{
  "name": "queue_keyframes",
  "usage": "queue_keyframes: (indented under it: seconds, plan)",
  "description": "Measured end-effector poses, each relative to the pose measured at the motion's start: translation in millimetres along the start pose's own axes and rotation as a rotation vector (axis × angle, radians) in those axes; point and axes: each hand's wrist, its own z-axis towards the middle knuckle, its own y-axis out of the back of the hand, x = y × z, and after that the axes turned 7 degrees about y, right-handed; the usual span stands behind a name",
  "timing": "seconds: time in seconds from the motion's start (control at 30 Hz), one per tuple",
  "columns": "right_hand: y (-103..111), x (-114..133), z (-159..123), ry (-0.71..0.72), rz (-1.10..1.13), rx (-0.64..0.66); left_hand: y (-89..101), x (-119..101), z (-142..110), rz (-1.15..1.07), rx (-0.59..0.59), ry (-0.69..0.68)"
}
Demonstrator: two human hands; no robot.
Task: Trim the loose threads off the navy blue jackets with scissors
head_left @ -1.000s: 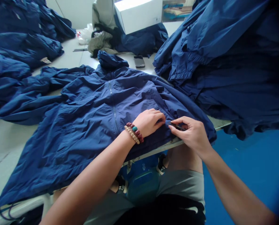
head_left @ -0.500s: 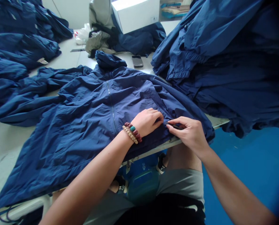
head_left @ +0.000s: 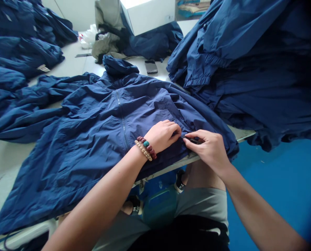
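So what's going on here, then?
A person is working on a navy hooded zip jacket spread out on a pale work table. Their left hand, wearing beaded bracelets, rests on the jacket beside the zipper. Their right hand pinches a small dark object, too small to identify, against the fabric near the table's edge. More navy garments lie piled to the right, and a phone sits beyond the jacket's hood.
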Motion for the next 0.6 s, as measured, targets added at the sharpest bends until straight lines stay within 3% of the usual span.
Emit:
queue_keyframes:
  seconds: [0.6]
  plan:
    - [-4.8,1.6,-4.7,0.093,-0.019,-0.049,0.2,-1.3,-0.7,0.005,0.023,0.0]
